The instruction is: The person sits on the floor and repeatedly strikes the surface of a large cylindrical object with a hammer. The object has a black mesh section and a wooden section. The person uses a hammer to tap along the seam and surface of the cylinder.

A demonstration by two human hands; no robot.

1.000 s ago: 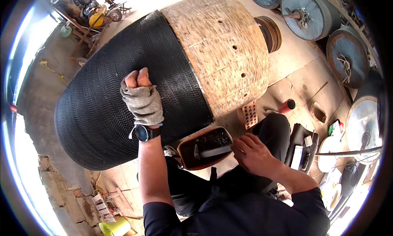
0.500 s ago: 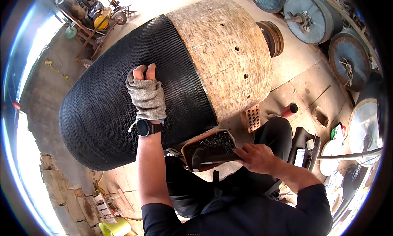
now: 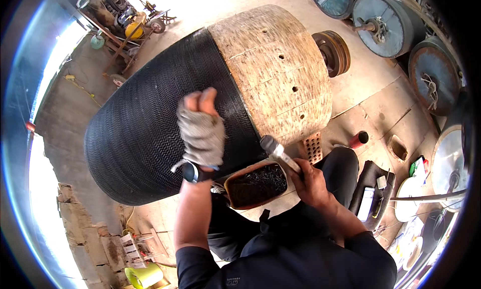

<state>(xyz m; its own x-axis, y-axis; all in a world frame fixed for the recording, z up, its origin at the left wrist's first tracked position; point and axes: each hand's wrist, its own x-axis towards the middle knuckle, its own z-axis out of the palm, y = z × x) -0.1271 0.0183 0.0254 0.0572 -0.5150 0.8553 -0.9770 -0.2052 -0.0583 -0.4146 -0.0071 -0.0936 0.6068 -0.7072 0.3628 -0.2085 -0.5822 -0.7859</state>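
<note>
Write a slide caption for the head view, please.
Gloved left hand over a partly black drum, right hand gripping a hammer.

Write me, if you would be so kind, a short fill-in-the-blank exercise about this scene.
1. The right hand grips a ____ by its handle.
2. The dark watch is worn on the ____ wrist.
3. The ribbed covering on part of the big drum is coloured ____.
4. In the picture, the red cylinder is to the ____ of the tray.

Missing words: hammer; left; black; right.
</note>
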